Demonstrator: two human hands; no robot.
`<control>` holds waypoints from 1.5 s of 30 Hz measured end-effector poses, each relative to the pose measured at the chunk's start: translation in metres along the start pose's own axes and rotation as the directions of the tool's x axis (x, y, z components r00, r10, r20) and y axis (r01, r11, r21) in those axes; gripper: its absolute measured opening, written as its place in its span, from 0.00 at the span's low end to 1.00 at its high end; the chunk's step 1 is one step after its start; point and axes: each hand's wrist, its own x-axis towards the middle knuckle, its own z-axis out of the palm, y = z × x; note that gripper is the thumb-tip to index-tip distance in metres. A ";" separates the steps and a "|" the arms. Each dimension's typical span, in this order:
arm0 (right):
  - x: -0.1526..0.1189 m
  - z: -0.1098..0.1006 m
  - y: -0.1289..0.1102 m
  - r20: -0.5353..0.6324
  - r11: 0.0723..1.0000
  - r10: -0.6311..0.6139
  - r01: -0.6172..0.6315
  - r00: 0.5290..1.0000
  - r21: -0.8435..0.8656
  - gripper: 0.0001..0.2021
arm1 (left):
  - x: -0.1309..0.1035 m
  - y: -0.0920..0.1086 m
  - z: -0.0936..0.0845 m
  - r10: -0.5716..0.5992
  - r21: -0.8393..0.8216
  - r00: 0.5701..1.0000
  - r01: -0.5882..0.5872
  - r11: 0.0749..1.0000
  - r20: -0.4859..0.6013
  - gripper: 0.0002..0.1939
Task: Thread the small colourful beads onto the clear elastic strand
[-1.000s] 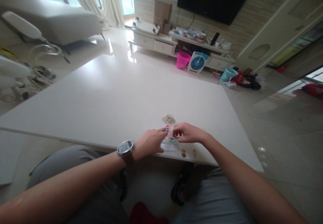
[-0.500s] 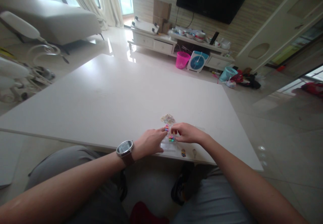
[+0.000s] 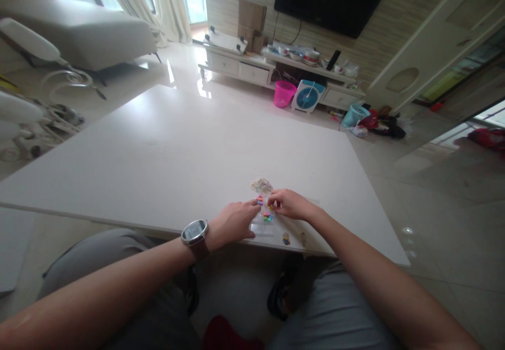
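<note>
- Head view: tabletop [image 3: 205, 145] carries all items handled, grouped at its near edge toward the right corner, presumably for easy reach from the seat.
- Cabinet [image 3: 228, 65], fan [image 3: 308, 96] and pink basket [image 3: 284, 93] stand beyond the far edge, well apart; no obstruction noted.
- Left hand [image 3: 235, 221]: thumb and fingers spread apart along the left side of the box, apparently to steady it; whether they clamp it, cannot tell.
- Right hand [image 3: 290, 204]: fingertips drawn close together over the box at a small yellow piece [image 3: 271, 208]; grip on it cannot be confirmed. This hand hides part of the box.
- Transparent box [image 3: 263, 230] lies between the hands, by the near edge.
- Ring pile [image 3: 261, 186] lies just beyond the box, on the far-edge side, seemingly kept separate.
- Green-and-pink pieces [image 3: 268, 217] sit within the box; striped pieces [image 3: 259, 200] show at the left fingertips, contact uncertain.
- Yellow-and-blue figure [image 3: 286, 239] lies by the near edge, right of the box.
- Key-like item [image 3: 303, 238] lies beside it, toward the right corner; detail too small to verify.
</note>
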 end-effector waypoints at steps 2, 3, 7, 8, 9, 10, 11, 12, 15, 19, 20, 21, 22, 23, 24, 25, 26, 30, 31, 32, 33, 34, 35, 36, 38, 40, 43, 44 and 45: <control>0.000 -0.001 0.002 0.004 1.000 0.007 -0.007 1.000 -0.005 0.06 | 0.000 0.001 -0.001 -0.003 -0.007 1.000 0.003 1.000 0.009 0.25; 0.000 -0.003 0.003 -0.003 1.000 0.019 -0.019 1.000 -0.006 0.06 | -0.001 0.001 -0.002 -0.004 -0.010 1.000 0.004 1.000 0.013 0.26; -0.005 -0.015 0.001 -0.057 0.995 0.059 -0.054 0.997 0.081 0.06 | 0.000 0.003 -0.003 -0.010 -0.015 1.000 0.011 1.000 0.021 0.26; -0.006 -0.018 -0.001 -0.046 0.991 0.055 -0.048 0.997 0.128 0.06 | 0.000 0.003 -0.002 -0.013 -0.014 1.000 0.014 1.000 0.022 0.26; -0.008 -0.019 -0.003 -0.022 0.985 0.043 -0.038 0.999 0.170 0.05 | 0.000 0.003 -0.002 -0.015 -0.012 1.000 0.015 1.000 0.023 0.26; -0.009 -0.020 -0.006 0.008 0.980 0.025 -0.027 1.000 0.199 0.04 | 0.000 0.003 -0.002 -0.015 -0.009 1.000 0.016 1.000 0.022 0.25; -0.009 -0.020 -0.009 0.037 0.977 0.004 -0.011 0.999 0.213 0.03 | 0.000 0.003 -0.002 -0.014 -0.005 1.000 0.014 1.000 0.019 0.25; -0.010 -0.019 -0.011 0.057 0.977 -0.019 0.006 0.998 0.212 0.03 | 0.001 0.003 -0.002 -0.012 0.000 1.000 0.012 1.000 0.016 0.25; -0.009 -0.015 -0.015 0.059 0.983 -0.068 0.057 0.996 0.174 0.02 | 0.001 0.002 -0.001 -0.005 0.005 1.000 0.005 1.000 0.010 0.24; -0.008 -0.013 -0.016 0.087 0.988 -0.086 0.074 0.992 0.132 0.06 | 0.000 0.001 0.000 -0.002 -0.009 1.000 0.002 1.000 0.009 0.25; -0.008 -0.014 -0.016 0.094 0.989 -0.087 0.075 0.992 0.127 0.07 | 0.000 0.000 0.000 -0.001 -0.014 1.000 0.001 1.000 0.009 0.26; -0.008 -0.014 -0.015 0.094 0.989 -0.089 0.077 0.992 0.124 0.08 | 0.000 0.000 0.000 -0.001 -0.017 1.000 0.001 1.000 0.009 0.26; -0.008 -0.014 -0.015 0.089 0.989 -0.090 0.078 0.992 0.125 0.09 | 0.000 0.000 0.000 -0.002 -0.020 1.000 0.003 1.000 0.009 0.27; -0.008 -0.014 -0.015 0.086 0.989 -0.091 0.080 0.992 0.127 0.09 | 0.000 0.000 0.000 -0.005 -0.021 1.000 0.005 1.000 0.010 0.27; -0.008 -0.013 -0.015 0.089 0.989 -0.092 0.081 0.992 0.127 0.07 | 0.000 0.000 0.000 -0.008 -0.021 1.000 0.009 1.000 0.011 0.27; -0.008 -0.013 -0.015 0.100 0.989 -0.095 0.082 0.990 0.125 0.06 | 0.000 0.001 0.000 -0.011 -0.020 1.000 0.012 1.000 0.014 0.26; -0.007 -0.012 -0.016 0.116 0.989 -0.099 0.085 0.988 0.120 0.05 | 0.000 0.001 0.000 -0.013 -0.018 1.000 0.013 1.000 0.018 0.26; -0.006 -0.011 -0.018 0.139 0.992 -0.105 0.094 0.985 0.079 0.04 | 0.000 0.001 0.000 -0.001 -0.001 1.000 0.001 1.000 0.009 0.24; -0.006 -0.011 -0.019 0.127 0.992 -0.108 0.100 0.986 0.073 0.04 | 0.000 0.001 0.000 0.001 0.004 1.000 -0.001 1.000 0.004 0.23; -0.006 -0.012 -0.020 0.114 0.992 -0.114 0.106 0.987 0.073 0.04 | 0.000 0.001 0.000 0.003 0.009 1.000 -0.003 1.000 -0.001 0.23; -0.006 -0.012 -0.021 0.105 0.991 -0.121 0.113 0.987 0.074 0.04 | 0.000 0.001 0.001 0.002 0.013 1.000 -0.002 1.000 -0.004 0.23; -0.007 -0.013 -0.022 0.101 0.990 -0.125 0.117 0.987 0.076 0.04 | 0.000 0.001 0.001 0.001 0.017 1.000 -0.001 1.000 -0.007 0.23; -0.007 -0.013 -0.023 0.107 0.991 -0.123 0.116 0.987 0.074 0.04 | 0.000 0.001 0.001 0.000 0.021 1.000 0.000 1.000 -0.010 0.22; -0.007 -0.013 -0.024 0.121 0.992 -0.116 0.109 0.986 0.067 0.04 | 0.000 0.001 0.001 0.001 0.024 1.000 -0.001 1.000 -0.011 0.22; -0.007 -0.013 -0.025 0.155 0.995 -0.101 0.095 0.983 0.044 0.05 | 0.000 0.001 0.000 0.004 0.025 1.000 -0.004 1.000 -0.008 0.21; -0.008 -0.013 -0.026 0.155 0.994 -0.111 0.107 0.982 0.038 0.05 | 0.000 0.002 -0.001 0.005 0.019 1.000 -0.005 1.000 -0.002 0.21; -0.007 -0.016 -0.026 0.079 0.992 -0.116 0.112 0.990 0.057 0.06 | -0.001 0.001 -0.001 0.006 0.006 1.000 -0.006 1.000 -0.003 0.23; -0.007 -0.017 -0.026 0.050 0.994 -0.100 0.097 0.994 0.057 0.06 | -0.001 0.001 0.000 0.009 0.002 1.000 -0.009 1.000 -0.008 0.24; -0.007 -0.018 -0.025 0.028 0.996 -0.079 0.077 0.997 0.050 0.06 | -0.001 0.001 0.000 0.013 0.000 1.000 -0.013 1.000 -0.014 0.25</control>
